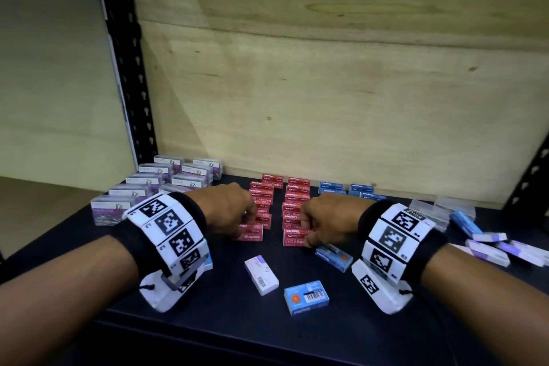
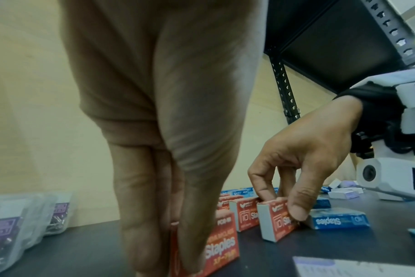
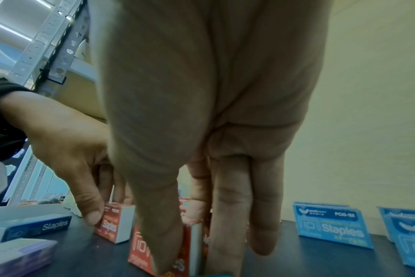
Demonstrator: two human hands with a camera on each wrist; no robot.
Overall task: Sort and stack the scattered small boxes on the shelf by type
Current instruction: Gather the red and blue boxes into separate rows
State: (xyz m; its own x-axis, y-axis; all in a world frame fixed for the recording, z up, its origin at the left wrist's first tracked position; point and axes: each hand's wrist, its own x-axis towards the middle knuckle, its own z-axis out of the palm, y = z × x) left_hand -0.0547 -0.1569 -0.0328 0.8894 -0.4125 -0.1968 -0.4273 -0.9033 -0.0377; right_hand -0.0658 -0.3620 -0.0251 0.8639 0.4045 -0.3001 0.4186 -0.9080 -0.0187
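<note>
Pinching the front red cardboard staple box [image 1: 249,235] of the left row, the left hand [image 1: 225,211] holds it between thumb and fingers on the dark shelf board [image 1: 326,333]; the right hand [image 1: 323,224] likewise grips the front red staple box of the right row [image 1: 292,237]; loose blue staple boxes [image 1: 306,298] and a white staple box [image 1: 261,276] lie nearer the edge; clear plastic clip boxes [image 1: 166,184] stand rowed at left.

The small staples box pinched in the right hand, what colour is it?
Red-orange with a grey end flap; the small cardboard staples box in the right hand shows best in the left wrist view.
</note>
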